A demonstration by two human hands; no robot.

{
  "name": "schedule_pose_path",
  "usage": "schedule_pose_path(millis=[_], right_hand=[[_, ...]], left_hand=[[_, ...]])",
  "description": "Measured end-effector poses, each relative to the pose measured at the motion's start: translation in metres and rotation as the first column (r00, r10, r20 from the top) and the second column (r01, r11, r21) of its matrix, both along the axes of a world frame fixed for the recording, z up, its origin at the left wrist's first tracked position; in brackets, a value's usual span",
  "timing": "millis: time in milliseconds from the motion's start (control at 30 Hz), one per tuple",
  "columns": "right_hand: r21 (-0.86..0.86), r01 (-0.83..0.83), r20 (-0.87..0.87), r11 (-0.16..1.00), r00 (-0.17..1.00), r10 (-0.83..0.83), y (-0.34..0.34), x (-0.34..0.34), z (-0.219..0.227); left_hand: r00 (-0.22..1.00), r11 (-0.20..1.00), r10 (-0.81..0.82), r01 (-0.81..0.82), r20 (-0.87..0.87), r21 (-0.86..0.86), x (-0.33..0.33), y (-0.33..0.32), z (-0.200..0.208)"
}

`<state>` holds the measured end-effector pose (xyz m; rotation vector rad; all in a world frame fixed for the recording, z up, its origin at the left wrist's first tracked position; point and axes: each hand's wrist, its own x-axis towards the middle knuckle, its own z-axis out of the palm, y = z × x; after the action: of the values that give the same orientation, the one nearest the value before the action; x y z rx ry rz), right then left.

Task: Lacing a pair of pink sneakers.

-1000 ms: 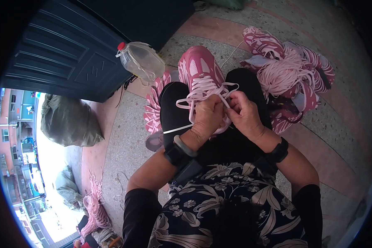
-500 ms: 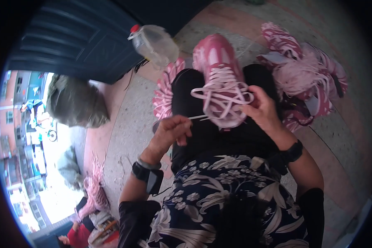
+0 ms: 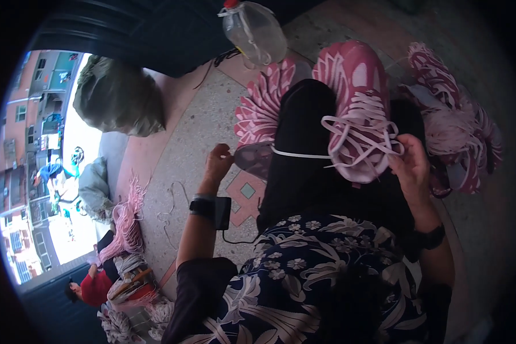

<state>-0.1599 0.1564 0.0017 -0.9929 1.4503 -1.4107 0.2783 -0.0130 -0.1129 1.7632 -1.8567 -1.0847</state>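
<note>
While the pink shoe point(image 3: 356, 109) lay sole-down on the person's black-clad lap, its pale pink laces crossed in loose loops over a white-patterned upper. The left hand point(image 3: 218, 162) pinched a white lace point(image 3: 300, 154) pulled taut sideways. The right hand point(image 3: 410, 166) had its fingers closed on the laces at the shoe's near end.

1. A laced shoe point(image 3: 358, 114) rests on the person's lap, just left of the right hand point(image 3: 410, 166) fingers point(image 3: 397, 150), which touch its laces.
2. A lace point(image 3: 298, 153) runs from the shoe leftward to the left hand point(image 3: 218, 163) fingers.
3. A plastic bottle point(image 3: 255, 31) lies on the floor beyond both hands.
4. More shoes point(image 3: 453, 120) pile right of the right fingers.
5. A stuffed sack point(image 3: 114, 97) sits left of the left fingers.
</note>
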Motion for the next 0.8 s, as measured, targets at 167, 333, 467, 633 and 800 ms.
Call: schedule_pose_path(millis=[167,333,467,633,800], right_hand=[[-0.002,0.035,-0.017,0.999,0.999,-0.035,-0.014,-0.002,0.007],[0.072,0.126,0.011,0.989,0.992,-0.127,-0.025,-0.017,0.001],[0.149,0.157,0.323,0.976,0.925,-0.198,-0.026,-0.016,0.005],[0.023,0.017,-0.44,1.0,0.898,-0.005,0.004,-0.016,0.009],[-0.109,-0.1,-0.731,0.989,0.682,-0.012,-0.002,-0.01,-0.009]], left_hand=[[0.998,0.867,0.059,-0.07,0.037,0.494,-0.022,0.022,0.01],[0.943,0.828,0.294,-0.168,-0.157,0.535,-0.03,0.039,-0.017],[0.861,0.846,0.473,-0.386,-0.185,0.368,-0.035,0.042,-0.019],[0.875,0.912,0.397,-0.411,-0.279,0.009,-0.029,0.004,0.027],[0.885,0.909,0.308,-0.382,-0.35,-0.165,-0.018,-0.036,0.125]])
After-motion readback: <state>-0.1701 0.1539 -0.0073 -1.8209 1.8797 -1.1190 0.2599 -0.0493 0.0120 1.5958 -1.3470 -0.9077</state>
